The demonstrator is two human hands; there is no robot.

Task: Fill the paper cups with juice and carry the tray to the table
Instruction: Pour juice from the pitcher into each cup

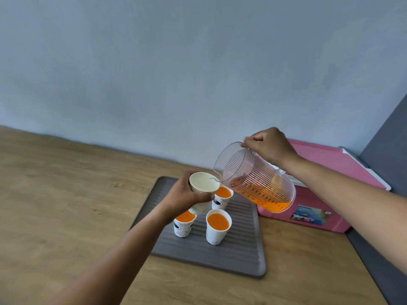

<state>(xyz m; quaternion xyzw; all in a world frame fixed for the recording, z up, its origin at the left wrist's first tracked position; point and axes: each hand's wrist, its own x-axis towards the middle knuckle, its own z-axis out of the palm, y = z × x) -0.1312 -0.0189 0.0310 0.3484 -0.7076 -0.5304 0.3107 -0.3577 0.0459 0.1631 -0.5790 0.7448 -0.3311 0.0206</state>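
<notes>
My left hand (pixel 184 197) holds a white paper cup (pixel 203 183) above the grey ribbed tray (pixel 242 256); the cup's inside looks empty. My right hand (pixel 267 145) grips the handle of a clear striped pitcher (pixel 257 179) tilted toward that cup, spout just over its rim. Orange juice lies in the pitcher's lower side. Three paper cups stand on the tray filled with orange juice: one at the back (pixel 222 198), one at the front left (pixel 184 224), one at the front right (pixel 218 226).
The tray lies on a wooden countertop (pixel 66 194) against a pale blue wall. A pink cooler box (pixel 330 194) sits right behind the pitcher, to the right of the tray. A dark grey surface (pixel 378 267) borders the counter on the right.
</notes>
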